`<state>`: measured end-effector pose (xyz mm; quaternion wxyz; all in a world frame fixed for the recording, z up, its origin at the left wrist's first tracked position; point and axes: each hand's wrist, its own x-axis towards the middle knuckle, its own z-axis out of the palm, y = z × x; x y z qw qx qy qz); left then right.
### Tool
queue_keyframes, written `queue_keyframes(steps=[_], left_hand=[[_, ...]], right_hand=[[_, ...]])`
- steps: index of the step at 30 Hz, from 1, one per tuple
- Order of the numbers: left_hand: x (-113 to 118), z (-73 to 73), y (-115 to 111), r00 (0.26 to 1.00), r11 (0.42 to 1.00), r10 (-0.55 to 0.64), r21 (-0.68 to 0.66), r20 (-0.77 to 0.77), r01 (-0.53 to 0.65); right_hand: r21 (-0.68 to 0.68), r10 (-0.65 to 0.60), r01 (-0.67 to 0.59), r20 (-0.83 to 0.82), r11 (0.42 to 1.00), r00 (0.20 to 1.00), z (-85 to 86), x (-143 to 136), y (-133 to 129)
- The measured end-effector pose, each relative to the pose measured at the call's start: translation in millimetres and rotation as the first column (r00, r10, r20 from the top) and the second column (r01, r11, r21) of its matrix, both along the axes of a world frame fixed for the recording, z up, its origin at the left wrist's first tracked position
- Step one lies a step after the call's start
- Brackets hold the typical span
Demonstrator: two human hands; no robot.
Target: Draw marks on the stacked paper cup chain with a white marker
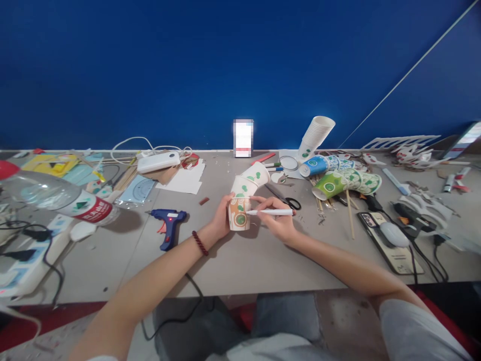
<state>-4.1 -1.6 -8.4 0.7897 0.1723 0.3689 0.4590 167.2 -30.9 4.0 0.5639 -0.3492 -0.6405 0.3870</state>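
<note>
Right hand: fingertips pinched together on a white pen, its tip at the side of the nearest cup; cannot tell whether it touches. Left hand: thumb and fingers clamped around that same cup from its left side.

Cup arc: nested paper cups with green print, bending far and to the right; nearest one partly orange around a green disc. Held upright between the hands, mid-table; cannot tell if its base rests on the table.

Bead bracelet on left wrist.

Just left: a brown scrap, then a blue glue gun lying with its nozzle to the left. Just right, beyond the pen: black-handled scissors.

Farther right: a green arc of cups near a blue arc; behind them, a leaning white stack. Near right, a mouse on a phone.

Far left of the hands, a bottle with red cap; nearer, a power strip.

Far middle: a lit screen, upright before the blue wall.
</note>
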Motion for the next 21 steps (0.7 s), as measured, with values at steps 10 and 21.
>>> queue_keyframes(steps=[10, 21], left_hand=[[-0.7, 2.1, -1.0, 0.999, 0.999, -0.042, -0.022, 0.032, 0.042], [-0.4, 3.6, -1.0, 0.998, 0.999, -0.046, -0.007, 0.036, 0.047]], right_hand=[[-0.03, -0.09, 0.091, 0.044, 0.995, 0.995, -0.5, -0.7, -0.5], [-0.034, -0.085, 0.085, 0.021, 0.996, 0.996, 0.1, -1.5, -0.5]])
